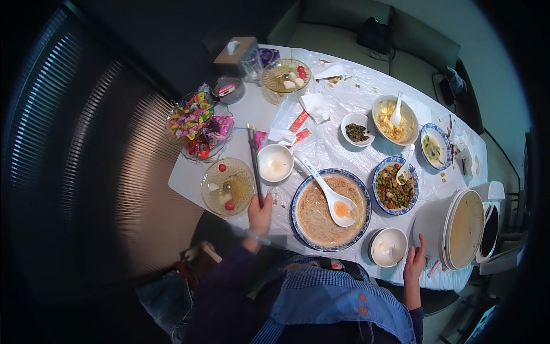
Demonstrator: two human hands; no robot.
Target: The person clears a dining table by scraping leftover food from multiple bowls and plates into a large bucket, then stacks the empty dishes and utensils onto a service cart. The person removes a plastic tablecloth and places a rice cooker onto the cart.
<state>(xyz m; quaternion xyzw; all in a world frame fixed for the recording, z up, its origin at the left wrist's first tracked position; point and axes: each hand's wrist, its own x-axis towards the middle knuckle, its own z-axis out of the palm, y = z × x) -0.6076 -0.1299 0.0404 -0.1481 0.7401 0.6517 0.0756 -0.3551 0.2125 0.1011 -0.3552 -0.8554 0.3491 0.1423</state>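
My left hand (pixel 260 215) holds a pair of dark chopsticks (pixel 253 165) near the table's front edge, their tips pointing away from me. Left of it stands an amber glass bowl (pixel 227 186) with liquid and cherry tomatoes. A small white bowl (pixel 275 163) with some residue is just beyond. Between my hands sits a large blue-rimmed bowl of noodles in broth (pixel 318 219), a white ladle (pixel 335 200) resting in it. My right hand (pixel 414 261) is empty, fingers apart, between stacked white bowls (pixel 389 247) and a large white bucket (pixel 438 228) with brownish contents.
Farther back are a blue-rimmed bowl of chopped green vegetables (pixel 390 195), an egg dish bowl (pixel 397 129), a small bowl of dark greens (pixel 355 133) and a blue-rimmed soup bowl (pixel 435 148). Wrapped candies (pixel 191 116), another glass bowl (pixel 279 81) and a tissue box (pixel 236 49) stand at left.
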